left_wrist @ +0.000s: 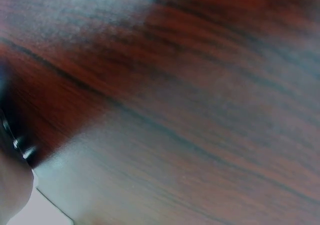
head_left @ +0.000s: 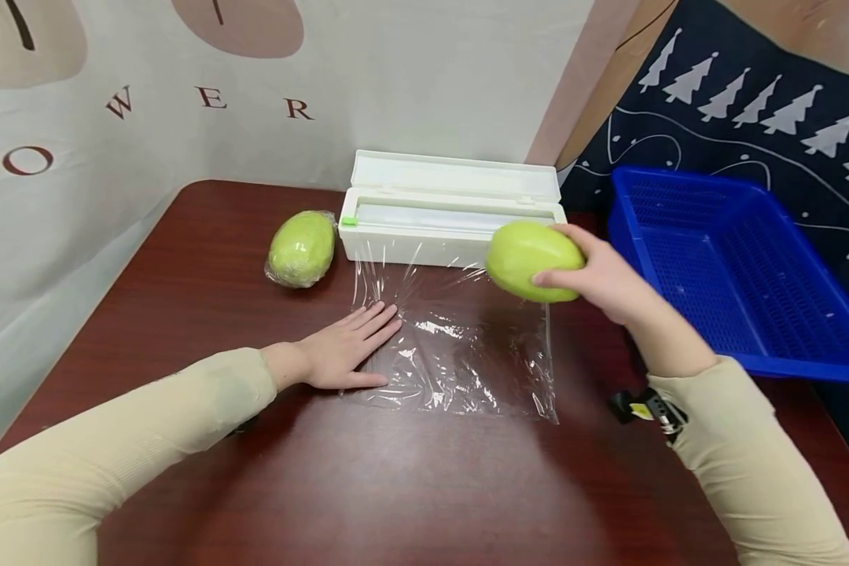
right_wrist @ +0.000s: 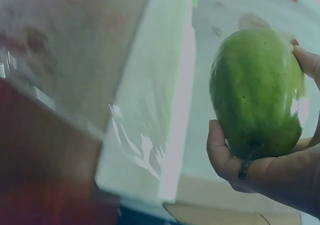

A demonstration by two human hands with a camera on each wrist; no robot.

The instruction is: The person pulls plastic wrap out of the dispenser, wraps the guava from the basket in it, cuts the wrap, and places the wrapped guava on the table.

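We see the right hand [head_left: 601, 275] gripping 1 green fruit [head_left: 527, 255] by its right end, its long axis running left to right, above the far right part of the plastic film [head_left: 460, 365]. The left hand [head_left: 347, 350] lies flat, fingers straight at the film's left edge. The film's near edge leaves us tabletop [head_left: 424, 487] on the near side; the white box [head_left: 403, 245] bounds the far side, the blue basket [head_left: 806, 368] the right.

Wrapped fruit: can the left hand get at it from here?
Probably yes: the left hand lies partly on the film, holding nothing, and only bare table shows between it and the wrapped fruit.
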